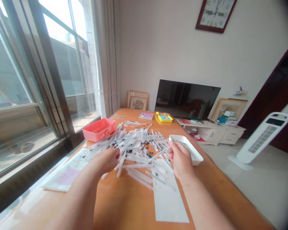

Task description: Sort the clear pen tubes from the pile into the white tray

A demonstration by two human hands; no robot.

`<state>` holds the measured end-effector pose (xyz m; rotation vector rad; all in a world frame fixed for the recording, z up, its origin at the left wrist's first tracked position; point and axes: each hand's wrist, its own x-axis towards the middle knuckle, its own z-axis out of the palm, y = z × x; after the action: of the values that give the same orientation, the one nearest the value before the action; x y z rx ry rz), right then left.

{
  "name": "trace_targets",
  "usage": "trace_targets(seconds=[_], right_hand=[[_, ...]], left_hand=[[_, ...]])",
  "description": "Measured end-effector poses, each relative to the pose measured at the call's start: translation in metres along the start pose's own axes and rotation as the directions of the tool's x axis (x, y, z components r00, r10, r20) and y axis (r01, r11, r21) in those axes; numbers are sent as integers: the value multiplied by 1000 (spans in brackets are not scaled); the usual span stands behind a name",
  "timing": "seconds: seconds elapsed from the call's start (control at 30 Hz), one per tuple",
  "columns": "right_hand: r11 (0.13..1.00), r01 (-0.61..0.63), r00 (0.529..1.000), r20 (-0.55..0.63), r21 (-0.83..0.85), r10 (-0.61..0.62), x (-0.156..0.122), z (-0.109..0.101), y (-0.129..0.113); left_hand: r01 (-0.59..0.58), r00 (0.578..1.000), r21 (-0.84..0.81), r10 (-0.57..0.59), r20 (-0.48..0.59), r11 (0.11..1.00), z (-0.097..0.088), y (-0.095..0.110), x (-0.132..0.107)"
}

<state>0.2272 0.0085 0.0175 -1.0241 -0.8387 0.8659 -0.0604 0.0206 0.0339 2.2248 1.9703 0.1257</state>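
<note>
A heap of clear plastic pen barrels, mixed with small black pen parts, spreads over the wooden table. My right hand is closed, thumb uppermost, on a clear pen barrel that points left over the heap. Just behind that hand stands a white tray with thin pen parts inside. At the heap's near left side, my left hand has its fingers curled in; what they hold, if anything, is hidden. A white paper sheet lies between my forearms, with a few pen parts on its far end.
A pink basket stands at the heap's left, near the window. An open booklet lies under my left forearm. At the table's far end are a colourful book and a yellow box. A tower fan stands right.
</note>
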Motion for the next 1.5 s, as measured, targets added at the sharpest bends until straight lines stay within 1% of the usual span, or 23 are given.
trace_targets(seconds=[0.17, 0.27, 0.43, 0.53, 0.6, 0.67, 0.73, 0.87, 0.93, 1.0, 1.03, 1.07, 1.1, 1.13, 1.2, 1.23, 1.3, 1.33, 1.4, 1.5], right_hand=[[1000, 4, 1000, 8, -5, -4, 0, 0, 0], [1000, -7, 1000, 15, -2, 7, 0, 0, 1], [1000, -6, 1000, 11, 0, 6, -1, 1, -1], [1000, -8, 1000, 14, 0, 8, -2, 2, -3], [1000, -14, 1000, 15, 1, 14, -2, 2, -4], [1000, -19, 1000, 15, 0, 19, -3, 2, -4], [1000, -22, 1000, 13, -4, 22, -3, 2, -4], [1000, -16, 1000, 10, -4, 17, -3, 3, -2], [1000, -6, 1000, 14, 0, 6, -3, 3, 0], [1000, -3, 1000, 19, 5, 3, -2, 4, 3], [1000, -8, 1000, 24, 10, 8, -2, 4, 4], [1000, -16, 999, 30, 19, 16, -1, 3, 5], [999, -25, 999, 37, 32, 24, 0, 3, 6], [998, -34, 999, 43, 48, 32, 1, 3, 7], [996, -47, 998, 43, 78, 44, 2, 2, 9], [995, -49, 998, 36, 91, 46, 3, 2, 9], [993, -45, 999, 26, 109, 42, 4, 1, 9], [993, -38, 999, 23, 116, 36, 4, 1, 9], [993, -20, 1000, 17, 120, 18, 4, 1, 9], [994, 5, 1000, 1, 114, -5, 3, 1, 10]], left_hand=[[52, 986, -42, -44, 162, 998, 5, -5, 4], [15, 981, -46, -6, 195, 999, 8, -6, 7], [-68, 990, 0, 68, 121, 998, 12, 0, 6], [-102, 990, 29, 98, 104, 994, 11, 7, 3], [-92, 991, 42, 88, 100, 995, 10, 9, 2], [-56, 995, 51, 52, 89, 997, 10, 8, 2], [-29, 998, 45, 26, 53, 999, 9, 5, 3], [-5, 998, -33, 3, -60, 999, 10, -1, 10], [-9, 991, -115, -6, -130, 993, 11, 3, 14], [-60, 983, -245, 14, -185, 968, 13, 12, 18], [-101, 977, -321, 33, -211, 942, 14, 19, 19], [-153, 975, -405, 70, -213, 901, 16, 26, 19], [-183, 977, -501, 100, -188, 846, 18, 33, 19], [-201, 979, -611, 129, -160, 766, 20, 39, 19], [-190, 978, -810, 177, -109, 554, 24, 50, 17], [-174, 975, -873, 202, -89, 456, 25, 54, 16], [-114, 973, -944, 225, -43, 310, 26, 60, 14], [-84, 974, -962, 225, -25, 259, 26, 61, 13], [-33, 976, -982, 216, 9, 188, 25, 63, 12], [21, 979, -992, 199, 46, 127, 25, 63, 13]])
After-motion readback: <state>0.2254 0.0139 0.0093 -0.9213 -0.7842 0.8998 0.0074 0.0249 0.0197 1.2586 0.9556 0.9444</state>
